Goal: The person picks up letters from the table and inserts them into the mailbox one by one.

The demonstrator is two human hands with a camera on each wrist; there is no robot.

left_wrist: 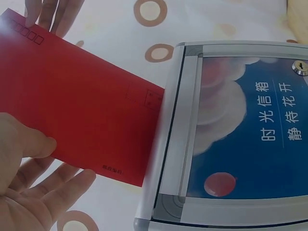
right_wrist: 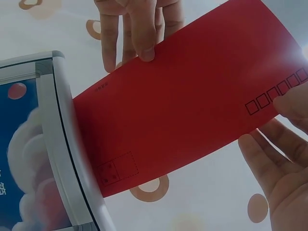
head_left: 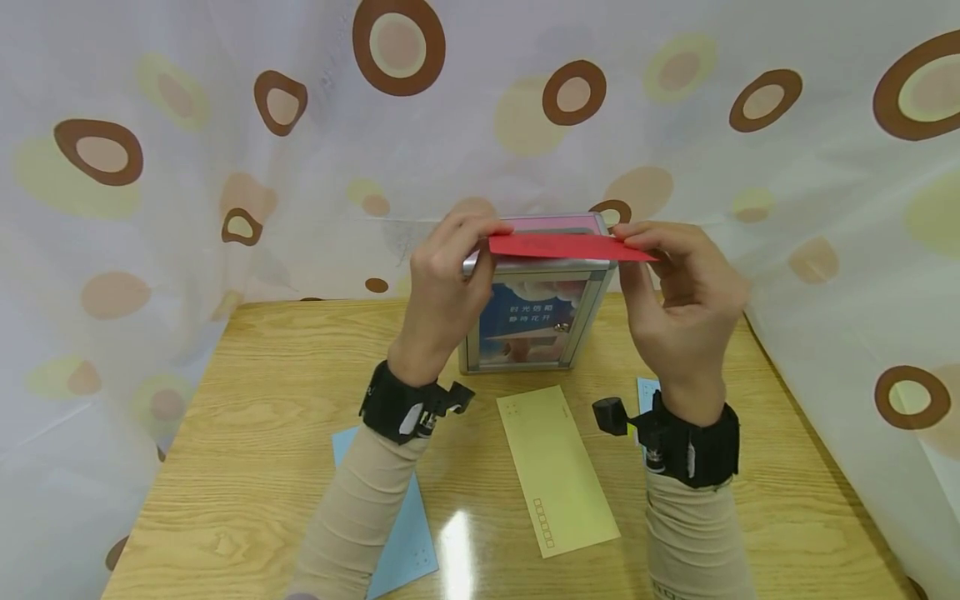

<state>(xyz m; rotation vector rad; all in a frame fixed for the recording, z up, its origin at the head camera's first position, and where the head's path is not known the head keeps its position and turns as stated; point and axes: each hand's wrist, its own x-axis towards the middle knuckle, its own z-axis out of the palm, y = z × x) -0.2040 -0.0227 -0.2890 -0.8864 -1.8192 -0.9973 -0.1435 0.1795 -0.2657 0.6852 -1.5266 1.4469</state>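
Note:
Both hands hold a red envelope at the top of a metal-framed letter box. My left hand pinches its left edge, while the right hand pinches the opposite edge between thumb and fingers. In the left wrist view, the red envelope stands above the box with its stamp end right at the box's top edge. Printed postcode squares show near its upper end, by the right thumb in the right wrist view. The box has a pink top and a blue picture door with a lock.
A yellow envelope lies on the wooden table in front of the box. One light-blue envelope lies partly beneath the left forearm, another light-blue piece by the right wrist. A patterned curtain hangs behind and at the sides.

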